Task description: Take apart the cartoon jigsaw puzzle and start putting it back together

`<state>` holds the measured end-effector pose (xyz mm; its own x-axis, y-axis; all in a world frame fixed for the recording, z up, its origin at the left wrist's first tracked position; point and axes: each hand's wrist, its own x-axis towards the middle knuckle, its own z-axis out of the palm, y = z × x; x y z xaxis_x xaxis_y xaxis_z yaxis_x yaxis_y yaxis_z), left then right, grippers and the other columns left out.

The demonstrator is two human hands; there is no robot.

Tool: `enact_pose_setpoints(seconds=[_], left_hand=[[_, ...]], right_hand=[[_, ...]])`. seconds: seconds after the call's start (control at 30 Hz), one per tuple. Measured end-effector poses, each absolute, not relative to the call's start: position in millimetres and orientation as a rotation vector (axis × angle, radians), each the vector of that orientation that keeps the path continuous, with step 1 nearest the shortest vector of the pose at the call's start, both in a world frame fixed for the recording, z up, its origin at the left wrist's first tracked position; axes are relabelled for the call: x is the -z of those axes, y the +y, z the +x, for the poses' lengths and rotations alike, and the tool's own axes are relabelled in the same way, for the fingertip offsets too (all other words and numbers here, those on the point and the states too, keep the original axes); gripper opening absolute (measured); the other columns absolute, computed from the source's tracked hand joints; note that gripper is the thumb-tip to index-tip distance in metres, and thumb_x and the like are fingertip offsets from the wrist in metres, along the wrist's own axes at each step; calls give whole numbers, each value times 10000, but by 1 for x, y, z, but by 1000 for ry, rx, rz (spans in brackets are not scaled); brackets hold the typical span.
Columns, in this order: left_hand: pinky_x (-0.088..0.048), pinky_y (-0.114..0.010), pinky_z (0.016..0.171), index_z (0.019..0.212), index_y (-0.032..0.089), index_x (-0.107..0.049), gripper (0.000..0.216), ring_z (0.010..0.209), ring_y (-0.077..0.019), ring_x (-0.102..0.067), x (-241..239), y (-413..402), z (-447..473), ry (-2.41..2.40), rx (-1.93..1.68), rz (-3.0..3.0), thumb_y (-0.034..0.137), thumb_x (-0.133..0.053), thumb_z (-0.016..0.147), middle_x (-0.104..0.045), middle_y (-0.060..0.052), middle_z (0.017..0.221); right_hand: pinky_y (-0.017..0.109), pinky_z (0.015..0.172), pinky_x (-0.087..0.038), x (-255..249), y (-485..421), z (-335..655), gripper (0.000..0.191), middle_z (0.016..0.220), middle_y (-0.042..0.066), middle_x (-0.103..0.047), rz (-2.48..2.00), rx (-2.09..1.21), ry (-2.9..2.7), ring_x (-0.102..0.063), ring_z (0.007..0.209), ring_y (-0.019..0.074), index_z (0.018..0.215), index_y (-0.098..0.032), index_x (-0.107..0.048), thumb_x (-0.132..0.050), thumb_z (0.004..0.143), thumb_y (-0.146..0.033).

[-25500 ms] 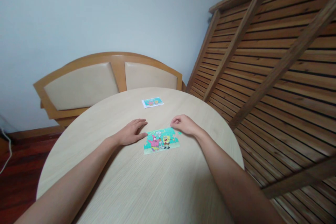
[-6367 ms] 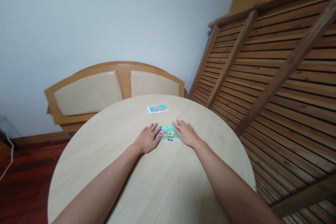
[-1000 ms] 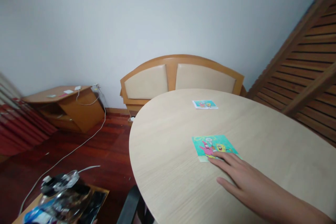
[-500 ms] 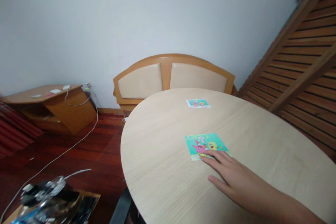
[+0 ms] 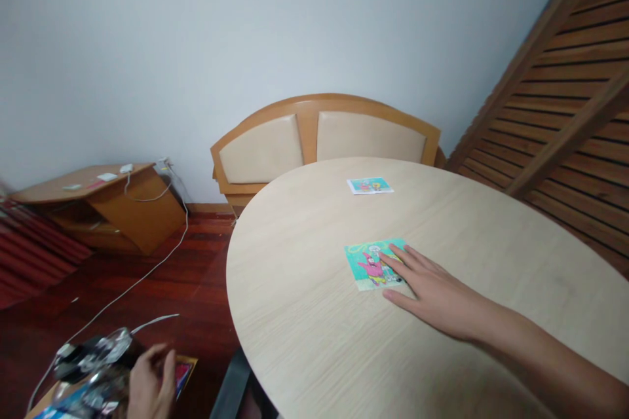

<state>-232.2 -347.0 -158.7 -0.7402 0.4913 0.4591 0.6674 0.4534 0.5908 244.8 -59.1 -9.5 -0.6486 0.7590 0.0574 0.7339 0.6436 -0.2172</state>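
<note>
My right hand [image 5: 437,291] rests over the right part of a cartoon puzzle picture [image 5: 366,268], its fingers spread and laid flat. The picture shows a pink starfish and other characters on turquoise; my fingers cover some of them. Farther back on the table lies a smaller card [image 5: 369,186] with a similar cartoon print and a white edge. At the lower left, my left hand [image 5: 152,385] is raised beside a heap of clear plastic wrapping [image 5: 105,383]. Its fingers are bent, with the thumb apart, and no object shows between them.
The round pale wooden table [image 5: 289,314] has a dark armrest [image 5: 230,383] by its left edge. A headboard [image 5: 307,134] stands behind it. To the left are a low wooden desk [image 5: 132,213] and a white cable [image 5: 147,273] across the floor. Slatted wood [image 5: 555,91] leans at right.
My left hand has come into view at the lower left by the plastic wrapping. My right hand has spread its fingers over the picture's right side. The view has shifted slightly.
</note>
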Motion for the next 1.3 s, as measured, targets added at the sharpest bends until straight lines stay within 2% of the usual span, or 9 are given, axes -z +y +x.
enact_pose_setpoints(seconds=[0.2, 0.3, 0.4, 0.5, 0.6, 0.7, 0.9, 1.13, 1.3], left_hand=[[-507, -391, 911, 1068, 187, -529, 306, 965, -229, -604, -12, -207, -204, -1880, 1542, -1586, 463, -460, 954, -601, -91, 1051], [-529, -379, 875, 1145, 177, -534, 364, 990, -221, -636, -48, -146, -174, -2019, 1311, -2338, 485, -417, 989, -651, -103, 1094], [-501, -413, 967, 1408, 181, -422, 620, 1241, -281, -560, -46, -98, -141, -1993, 696, -2933, 560, -527, 928, -521, -169, 1426], [-351, -505, 1131, 1504, 109, -316, 1004, 1401, -383, -387, -29, -59, -102, -1825, 265, -3078, 672, -688, 760, -354, -239, 1547], [-296, -523, 1159, 1525, 117, -285, 1121, 1425, -400, -331, -17, -29, -63, -1605, 283, -3096, 676, -759, 677, -325, -238, 1561], [-319, -492, 1145, 1528, 116, -278, 1193, 1376, -387, -393, -15, -9, -33, -1576, 270, -3097, 672, -807, 614, -397, -239, 1501], [-376, -487, 1105, 1508, 140, -331, 1259, 1316, -399, -437, -15, 5, -18, -1709, 279, -3116, 596, -904, 484, -463, -208, 1375], [-330, -512, 1151, 1496, 215, -351, 1069, 1316, -338, -436, 9, 0, -31, -1387, 858, -3251, 458, -893, 607, -421, -156, 1400], [-274, -525, 1188, 1502, 194, -339, 1055, 1402, -352, -335, 5, -9, -27, -1267, 888, -3260, 403, -893, 629, -353, -180, 1495]], right_hand=[[533, 992, -467, -5, -47, 224, 574, 1293, 154, -610, -1187, -140, -2747, -583, 1144, 364, 1357, -273, -614, -518, 891, -595], [516, 987, -470, -5, -34, 216, 665, 1297, 168, -600, -1193, -179, -2773, -583, 1149, 369, 1371, -256, -599, -552, 843, -658], [548, 1071, -400, 8, -18, 211, 893, 1476, 207, -466, -1250, -219, -2699, -451, 1333, 427, 1447, -195, -511, -578, 760, -761], [575, 1130, -316, 22, -8, 211, 887, 1517, 172, -443, -1209, -264, -2615, -382, 1400, 411, 1455, -210, -483, -579, 767, -760], [509, 1119, -353, 25, -6, 213, 814, 1447, 148, -522, -1109, -315, -2531, -449, 1352, 347, 1416, -211, -500, -624, 779, -703], [487, 1081, -387, 20, -8, 215, 767, 1369, 146, -573, -1084, -365, -2460, -514, 1268, 323, 1379, -205, -515, -687, 765, -631], [496, 1071, -379, 4, -2, 212, 924, 1363, 154, -534, -1175, -582, -2440, -480, 1264, 338, 1395, -197, -495, -819, 619, -580], [514, 1075, -352, -4, 2, 206, 1023, 1263, 123, -512, -1276, -721, -2452, -446, 1229, 342, 1402, -228, -508, -891, 508, -545], [457, 1056, -389, 6, -5, 209, 841, 1192, 110, -535, -1243, -704, -2317, -489, 1191, 302, 1299, -193, -584, -881, 575, -501]])
